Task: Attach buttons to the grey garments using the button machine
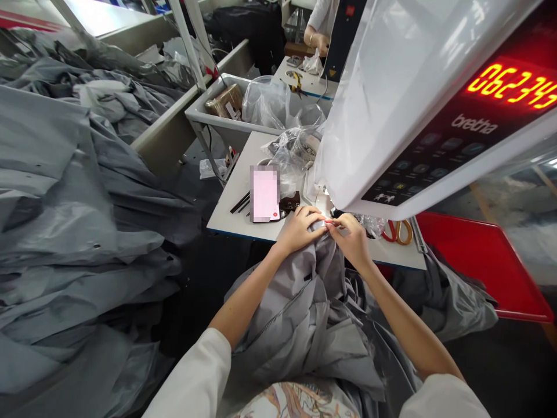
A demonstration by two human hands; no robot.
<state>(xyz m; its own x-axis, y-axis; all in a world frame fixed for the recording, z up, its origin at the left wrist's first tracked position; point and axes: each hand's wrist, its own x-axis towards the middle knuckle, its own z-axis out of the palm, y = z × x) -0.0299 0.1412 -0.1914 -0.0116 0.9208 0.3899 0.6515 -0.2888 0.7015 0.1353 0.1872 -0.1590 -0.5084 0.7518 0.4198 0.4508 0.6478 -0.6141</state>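
Note:
Grey fabric [300,313] lies bunched across my lap, and its upper end reaches the table edge under a white machine [374,98]. My left hand [301,230] presses and grips that upper end, fingers bent over the cloth. Close beside it, my right hand [350,237] pinches the fabric edge between thumb and fingers. The fingertips of both hands nearly meet just below the machine's working head, which is partly hidden. A small red spot shows at the right fingertips; I cannot make out whether it is a nail or an object.
A phone [265,194] stands on the white table [230,186] beside dark sticks and clear plastic bags [291,154]. Orange-handled scissors [402,232] lie at the right. Grey cloth piles [65,232] fill the left. A red tray [487,261] sits right; a co-worker's hand [319,43] shows beyond.

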